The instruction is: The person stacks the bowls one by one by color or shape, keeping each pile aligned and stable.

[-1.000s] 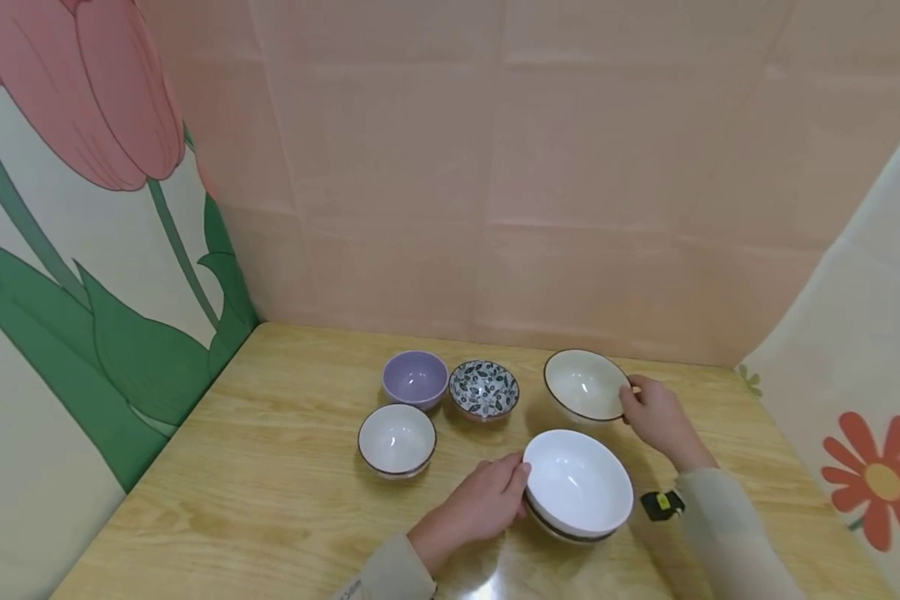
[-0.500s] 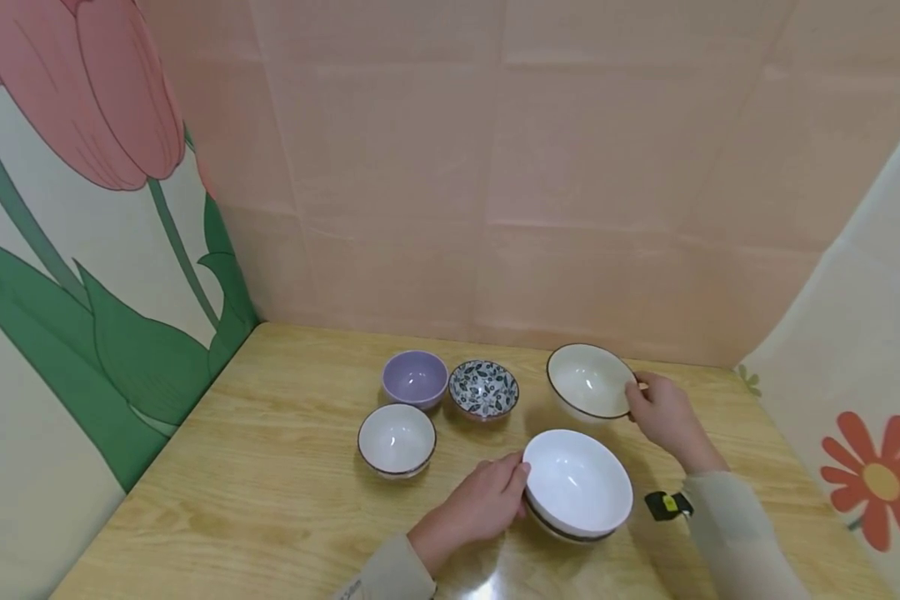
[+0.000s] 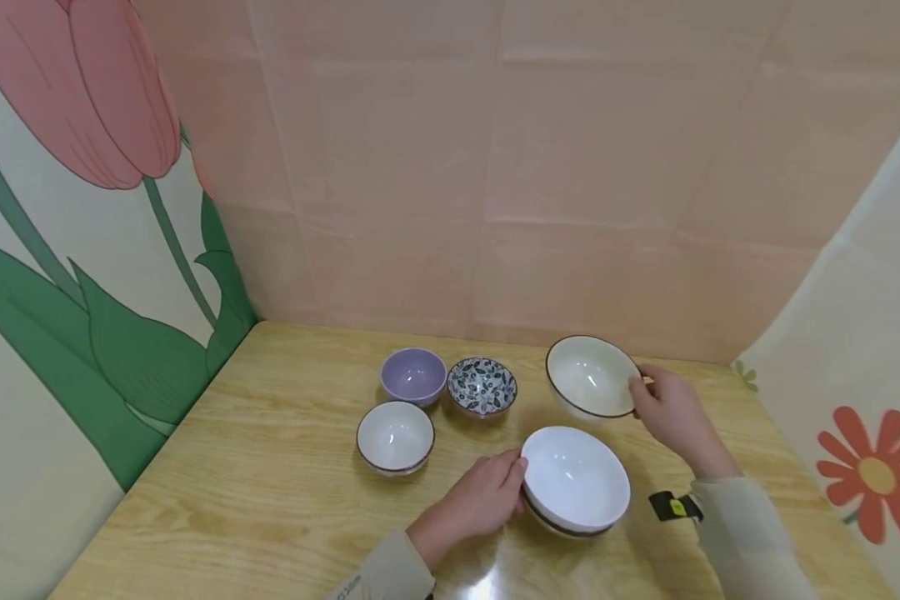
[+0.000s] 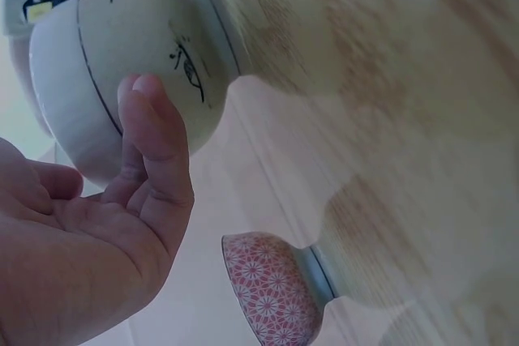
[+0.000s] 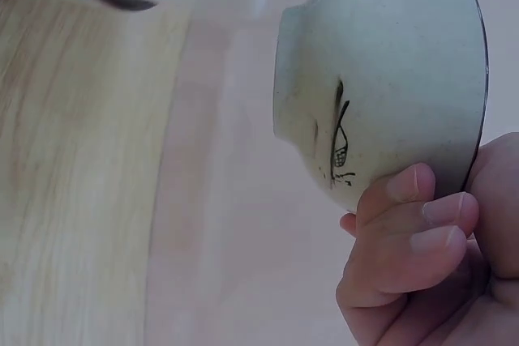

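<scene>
Head view: right hand (image 3: 675,412) pinches rim of round, dark-rimmed cream bowl (image 3: 591,375), raised and tilted, slightly farther right and away than one second ago. Left hand (image 3: 474,497), placed as before, grips side of glossy white round bowl (image 3: 576,479), nested in cream bowl with black sketch (image 4: 162,30). Beyond left hand: smooth purple bowl (image 3: 413,377), leaf-patterned bowl (image 3: 482,387), small brown-rimmed cream bowl (image 3: 395,436). Wood-grain tabletop (image 3: 240,467) stretches left of left hand; its back edge leaves narrow room behind right hand's bowl.
</scene>
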`<state>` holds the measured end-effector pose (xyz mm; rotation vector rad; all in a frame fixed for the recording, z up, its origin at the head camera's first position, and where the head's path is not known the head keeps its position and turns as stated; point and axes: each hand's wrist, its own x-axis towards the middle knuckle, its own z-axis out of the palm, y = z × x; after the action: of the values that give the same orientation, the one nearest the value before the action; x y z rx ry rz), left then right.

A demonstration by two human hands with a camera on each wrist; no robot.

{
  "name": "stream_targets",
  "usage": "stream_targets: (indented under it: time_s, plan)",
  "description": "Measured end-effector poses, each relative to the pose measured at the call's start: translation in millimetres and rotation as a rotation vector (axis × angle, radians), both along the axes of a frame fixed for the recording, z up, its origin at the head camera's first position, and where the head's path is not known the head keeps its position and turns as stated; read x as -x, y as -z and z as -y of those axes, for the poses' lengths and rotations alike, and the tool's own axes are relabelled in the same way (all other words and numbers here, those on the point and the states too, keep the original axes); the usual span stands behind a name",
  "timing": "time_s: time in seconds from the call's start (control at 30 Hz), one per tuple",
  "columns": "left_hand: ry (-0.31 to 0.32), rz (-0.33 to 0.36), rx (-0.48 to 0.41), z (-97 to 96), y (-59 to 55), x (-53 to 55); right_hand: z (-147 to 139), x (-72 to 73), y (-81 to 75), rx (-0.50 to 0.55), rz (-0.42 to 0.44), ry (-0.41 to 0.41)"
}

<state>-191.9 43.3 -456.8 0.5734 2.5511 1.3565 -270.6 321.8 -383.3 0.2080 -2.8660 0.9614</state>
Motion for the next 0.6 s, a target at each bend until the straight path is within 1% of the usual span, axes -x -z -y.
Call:
stream_targets:
  time_s: [0.13,0.33,0.43,0.6]
  plan:
    - [0.004,-0.010,-0.001,0.4,0.6,0.6,1.4,-5.8,-4.9,0.003,-0.002,-0.002]
    - [0.008,-0.020,0.000,1.1,-0.9,1.7,2.7,-15.4,-9.2,0.007,-0.048,-0.013]
    - [0.011,-0.029,-0.010,1.4,-1.9,1.2,3.5,-21.5,-10.7,0.011,-0.056,-0.021]
    - [0.013,-0.015,-0.035,1.6,-2.3,-1.3,3.9,-32.8,-12.3,0.015,-0.056,-0.031]
